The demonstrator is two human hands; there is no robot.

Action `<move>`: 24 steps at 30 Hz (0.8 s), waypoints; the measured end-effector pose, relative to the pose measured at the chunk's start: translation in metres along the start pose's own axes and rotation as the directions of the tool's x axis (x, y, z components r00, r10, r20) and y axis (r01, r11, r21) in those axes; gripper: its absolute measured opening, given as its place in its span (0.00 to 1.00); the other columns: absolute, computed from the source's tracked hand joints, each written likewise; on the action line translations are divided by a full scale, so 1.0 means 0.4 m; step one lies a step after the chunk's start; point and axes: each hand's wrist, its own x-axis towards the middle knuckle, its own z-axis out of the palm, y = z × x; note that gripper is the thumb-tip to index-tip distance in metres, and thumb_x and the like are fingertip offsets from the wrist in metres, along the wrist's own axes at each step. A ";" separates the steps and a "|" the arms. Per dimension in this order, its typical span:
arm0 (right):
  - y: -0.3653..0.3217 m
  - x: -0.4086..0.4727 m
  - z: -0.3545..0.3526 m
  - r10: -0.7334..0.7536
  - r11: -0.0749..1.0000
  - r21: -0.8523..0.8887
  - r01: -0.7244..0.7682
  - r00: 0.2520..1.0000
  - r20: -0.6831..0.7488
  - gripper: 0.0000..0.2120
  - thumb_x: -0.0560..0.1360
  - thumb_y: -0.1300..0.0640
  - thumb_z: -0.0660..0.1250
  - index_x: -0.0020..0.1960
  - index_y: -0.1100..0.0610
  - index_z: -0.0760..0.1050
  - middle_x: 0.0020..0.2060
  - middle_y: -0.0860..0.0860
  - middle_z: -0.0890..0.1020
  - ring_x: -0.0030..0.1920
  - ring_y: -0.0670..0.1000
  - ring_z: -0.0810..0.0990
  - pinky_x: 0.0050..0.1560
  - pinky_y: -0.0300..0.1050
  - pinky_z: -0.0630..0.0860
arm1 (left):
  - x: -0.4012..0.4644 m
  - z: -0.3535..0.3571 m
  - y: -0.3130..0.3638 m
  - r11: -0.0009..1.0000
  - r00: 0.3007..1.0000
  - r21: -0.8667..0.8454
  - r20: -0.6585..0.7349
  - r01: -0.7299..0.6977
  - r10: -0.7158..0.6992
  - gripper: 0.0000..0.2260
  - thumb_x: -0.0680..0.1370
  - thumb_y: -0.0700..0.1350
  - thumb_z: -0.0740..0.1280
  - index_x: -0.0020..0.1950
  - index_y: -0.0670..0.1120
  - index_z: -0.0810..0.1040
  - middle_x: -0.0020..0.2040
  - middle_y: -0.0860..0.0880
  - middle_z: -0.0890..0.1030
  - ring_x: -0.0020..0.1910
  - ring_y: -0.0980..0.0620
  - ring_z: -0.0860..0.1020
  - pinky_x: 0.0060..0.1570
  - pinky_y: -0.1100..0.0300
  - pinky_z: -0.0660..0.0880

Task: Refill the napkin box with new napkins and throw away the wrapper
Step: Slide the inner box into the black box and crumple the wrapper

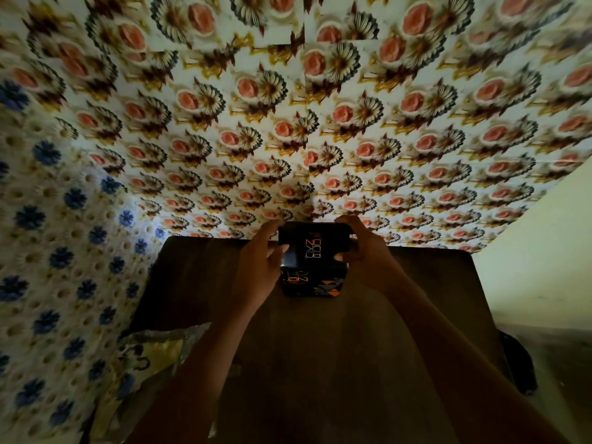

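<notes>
Both hands, left hand (261, 267) and right hand (362, 251), close their fingers on the black napkin box (314, 261) at the surface's (320, 363) twelve o'clock edge.

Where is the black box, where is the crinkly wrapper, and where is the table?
black box (312, 277): head view, on its front side below the lid.
wrapper (150, 350): head view, on its crinkled yellowish middle, at the table's left edge.
table (320, 363): head view, on bare brown top between the arms.
</notes>
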 end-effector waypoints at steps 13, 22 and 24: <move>0.010 0.058 -0.019 0.114 0.993 -0.009 -0.114 0.989 0.092 0.29 0.70 0.69 0.75 0.67 0.55 0.70 0.65 0.55 0.73 0.62 0.56 0.77 0.48 0.61 0.84 | 0.072 0.027 0.022 0.969 0.973 0.145 0.084 0.200 -0.214 0.28 0.79 0.46 0.71 0.77 0.48 0.66 0.76 0.46 0.69 0.72 0.45 0.72 0.70 0.48 0.72; 0.022 0.070 -0.018 0.162 0.975 -0.177 -0.138 0.979 0.127 0.36 0.73 0.61 0.74 0.77 0.55 0.63 0.76 0.56 0.65 0.69 0.59 0.73 0.63 0.60 0.77 | 0.106 0.042 0.011 0.938 0.932 0.168 0.153 0.303 -0.328 0.28 0.80 0.45 0.70 0.78 0.45 0.66 0.77 0.43 0.67 0.74 0.43 0.69 0.69 0.53 0.69; 0.018 0.070 -0.010 0.158 0.958 -0.264 -0.113 0.974 0.159 0.36 0.77 0.58 0.71 0.79 0.56 0.57 0.78 0.57 0.61 0.73 0.61 0.68 0.68 0.59 0.72 | 0.110 0.045 -0.003 0.913 0.895 0.095 0.180 0.398 -0.409 0.28 0.80 0.47 0.70 0.79 0.49 0.65 0.78 0.44 0.66 0.73 0.41 0.71 0.64 0.47 0.77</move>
